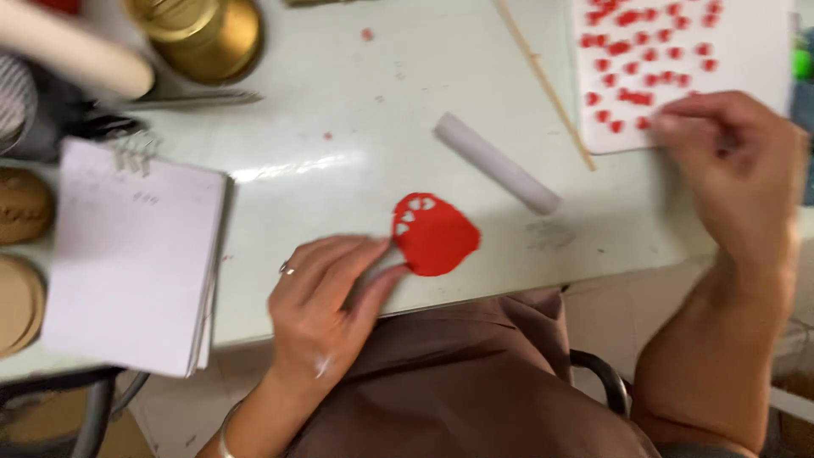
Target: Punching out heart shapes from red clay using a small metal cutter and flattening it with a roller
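Head view: the left grip [326, 293] pinches the red sheet [437, 237] on the bench [339, 127]; the right grip [729, 161], fingers together, touches the white board [763, 51].

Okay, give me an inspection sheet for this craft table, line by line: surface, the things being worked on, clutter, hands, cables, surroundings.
Surface: pale green table, glossy, with a few red crumbs on it.
Job's things: flat red sheet with small holes cut along its upper left edge; white board covered with small red pieces.
Clutter: white roller, thin wooden stick, spiral notepad, brass-coloured tins, round brown discs.
Hands: left hand, a ring on one finger, fingers touching the red sheet's left edge; right hand at the board's lower edge, blurred.
Cables: nothing seen.
Surroundings: brown garment on the lap, chair frame, tiled floor.
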